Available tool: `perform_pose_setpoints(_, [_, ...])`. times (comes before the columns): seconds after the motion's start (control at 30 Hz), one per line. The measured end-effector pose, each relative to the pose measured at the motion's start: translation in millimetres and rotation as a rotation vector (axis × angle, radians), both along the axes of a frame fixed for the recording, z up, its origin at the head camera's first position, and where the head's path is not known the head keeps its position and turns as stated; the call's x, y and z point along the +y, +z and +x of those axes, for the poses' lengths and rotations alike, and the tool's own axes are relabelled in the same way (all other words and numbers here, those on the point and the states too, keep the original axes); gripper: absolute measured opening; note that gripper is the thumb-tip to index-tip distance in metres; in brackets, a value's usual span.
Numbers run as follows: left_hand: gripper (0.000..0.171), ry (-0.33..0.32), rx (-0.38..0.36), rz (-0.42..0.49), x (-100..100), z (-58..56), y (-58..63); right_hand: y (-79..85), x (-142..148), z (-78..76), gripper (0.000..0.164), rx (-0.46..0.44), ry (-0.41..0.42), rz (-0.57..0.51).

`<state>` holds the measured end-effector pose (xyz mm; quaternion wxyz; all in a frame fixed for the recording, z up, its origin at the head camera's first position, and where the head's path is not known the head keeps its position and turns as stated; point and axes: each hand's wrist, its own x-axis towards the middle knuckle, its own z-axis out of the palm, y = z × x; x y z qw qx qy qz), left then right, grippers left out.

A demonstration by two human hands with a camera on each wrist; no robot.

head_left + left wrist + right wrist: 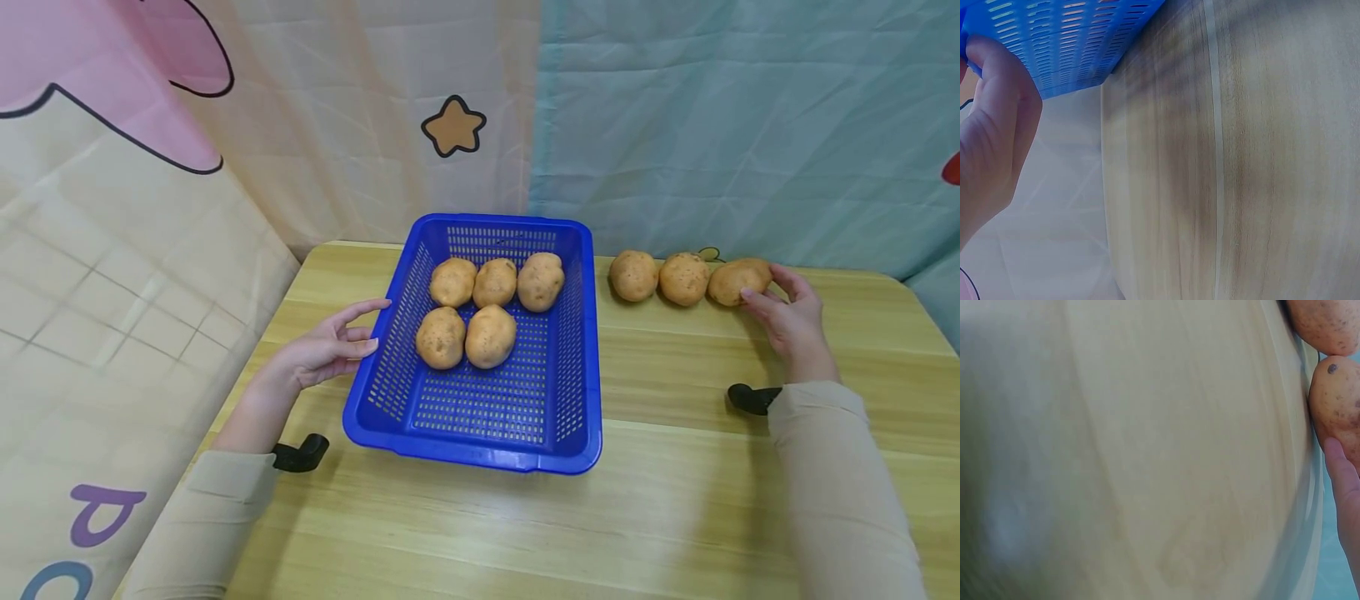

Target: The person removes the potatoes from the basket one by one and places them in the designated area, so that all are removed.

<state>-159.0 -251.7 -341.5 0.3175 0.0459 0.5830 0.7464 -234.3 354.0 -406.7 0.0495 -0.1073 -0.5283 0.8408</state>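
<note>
A blue plastic basket [472,457] with slotted walls stands on the table, holding several potatoes [491,337] in two rows at its far end. My left hand [330,346] grips its left rim; up close, the left wrist view shows the hand [997,119] against the basket's rim and slotted side [1066,44]. To the right of the basket, three potatoes lie in a row along the table's back edge. Between thumb and fingers, my right hand [795,317] holds the rightmost potato [738,281], which touches or nearly touches the middle potato [684,279]. Another potato [633,276] lies nearest the basket.
The light wooden table [675,492] ends at the back against a printed curtain [712,125]. Pale cloth [135,317] hangs beside its left edge. A black wrist mount [300,454] juts from the left sleeve, and another black mount [752,399] from the right.
</note>
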Motion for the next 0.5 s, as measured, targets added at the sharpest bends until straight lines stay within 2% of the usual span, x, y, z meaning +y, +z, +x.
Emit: perform_pose_setpoints(0.5, [0.061,0.003,-0.003,-0.004,0,-0.5,0.7,11.0,6,6.1,0.067,-0.033,0.035,-0.029])
